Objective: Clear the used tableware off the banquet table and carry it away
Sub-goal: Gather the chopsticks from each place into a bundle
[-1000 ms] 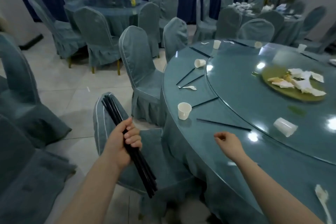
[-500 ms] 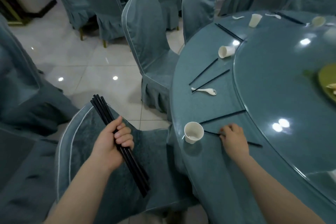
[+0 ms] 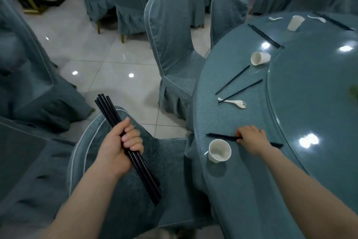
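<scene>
Head view: I log the chopstick-collecting step in hand. Left hand (image 3: 118, 148) grips a bundle of black chopsticks (image 3: 127, 147) over a covered chair (image 3: 135, 190). Right hand (image 3: 251, 140) rests on the table (image 3: 242, 190), fingers curled on a loose pair (image 3: 222, 137) beside a white cup (image 3: 219, 150) (whether they are pinched yet, I cannot quite tell). Next, probably: lift the pair, add it to the bundle.

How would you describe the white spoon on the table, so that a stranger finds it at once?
Look at the round blue table, along its near-left edge. Between the upright cup and the tipped-over cup lies the white spoon. It is the only spoon with a black chopstick crossing its handle.
</scene>
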A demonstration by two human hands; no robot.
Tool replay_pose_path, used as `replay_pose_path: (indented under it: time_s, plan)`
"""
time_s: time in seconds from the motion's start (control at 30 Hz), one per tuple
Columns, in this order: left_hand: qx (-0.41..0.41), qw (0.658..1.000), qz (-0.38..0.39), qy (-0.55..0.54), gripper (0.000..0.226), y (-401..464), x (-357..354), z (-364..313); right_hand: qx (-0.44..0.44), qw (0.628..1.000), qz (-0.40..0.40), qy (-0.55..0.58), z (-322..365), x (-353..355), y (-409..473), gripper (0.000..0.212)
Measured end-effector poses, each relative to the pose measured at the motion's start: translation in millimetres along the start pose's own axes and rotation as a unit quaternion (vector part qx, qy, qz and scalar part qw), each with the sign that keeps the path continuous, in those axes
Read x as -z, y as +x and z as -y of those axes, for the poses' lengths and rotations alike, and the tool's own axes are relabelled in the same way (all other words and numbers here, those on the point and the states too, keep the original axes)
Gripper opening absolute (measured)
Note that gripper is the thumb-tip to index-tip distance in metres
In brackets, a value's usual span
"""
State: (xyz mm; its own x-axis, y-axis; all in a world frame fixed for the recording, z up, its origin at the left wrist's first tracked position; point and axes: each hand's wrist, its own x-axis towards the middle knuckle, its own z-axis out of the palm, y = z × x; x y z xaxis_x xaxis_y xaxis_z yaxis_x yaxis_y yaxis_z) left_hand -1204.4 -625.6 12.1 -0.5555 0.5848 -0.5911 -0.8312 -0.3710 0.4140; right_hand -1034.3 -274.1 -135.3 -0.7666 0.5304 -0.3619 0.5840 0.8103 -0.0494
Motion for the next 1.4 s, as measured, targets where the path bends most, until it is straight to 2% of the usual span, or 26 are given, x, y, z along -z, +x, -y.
replay_pose_path:
  time_s: [0.23, 0.33, 0.5, 0.63, 0.7, 0.83, 0.93, 1.07, 1.1, 1.27, 1.4]
  plan:
    - [-0.001, 1.000, 0.011, -0.021, 0.033, -11, 16, -11, -0.035, 0.999, 0.023, -0.031, 12, 5, -2, 0.014]
    - [0.012, 0.999, 0.026, -0.021, 0.031, -18, 23, -19, -0.065, 0.998, -0.016, -0.004, 26, 11, -16, 0.017]
    - [0.030, 0.997, 0.067, -0.003, 0.033, -37, 38, -46, -0.085, 0.972, -0.165, 0.142, 86, 60, -55, 0.010]
    - [0.055, 0.994, 0.094, -0.012, 0.037, -61, 55, -71, -0.059, 0.935, -0.210, 0.280, 164, 96, -99, 0.004]
    - [0.057, 0.994, 0.097, -0.006, 0.038, -71, 68, -85, -0.041, 0.910, -0.222, 0.348, 208, 109, -119, 0.010]
    - [0.048, 0.994, 0.096, 0.016, 0.032, -91, 98, -114, -0.007, 0.865, -0.180, 0.467, 296, 123, -153, 0.020]
    - [0.023, 0.994, 0.093, 0.056, 0.028, -103, 118, -135, 0.011, 0.835, -0.129, 0.534, 351, 131, -169, 0.016]
    - [0.004, 0.993, 0.061, 0.104, 0.030, -110, 137, -163, 0.073, 0.768, -0.007, 0.637, 412, 148, -176, 0.009]
    - [-0.003, 0.991, 0.051, 0.122, 0.031, -109, 140, -168, 0.091, 0.764, 0.018, 0.639, 426, 152, -175, 0.007]
    - [-0.017, 0.983, 0.006, 0.184, 0.037, -100, 148, -190, 0.136, 0.835, 0.054, 0.531, 488, 162, -150, 0.008]
    - [-0.017, 0.970, -0.004, 0.244, 0.039, -80, 157, -214, 0.117, 0.866, 0.070, 0.481, 530, 158, -114, 0.013]
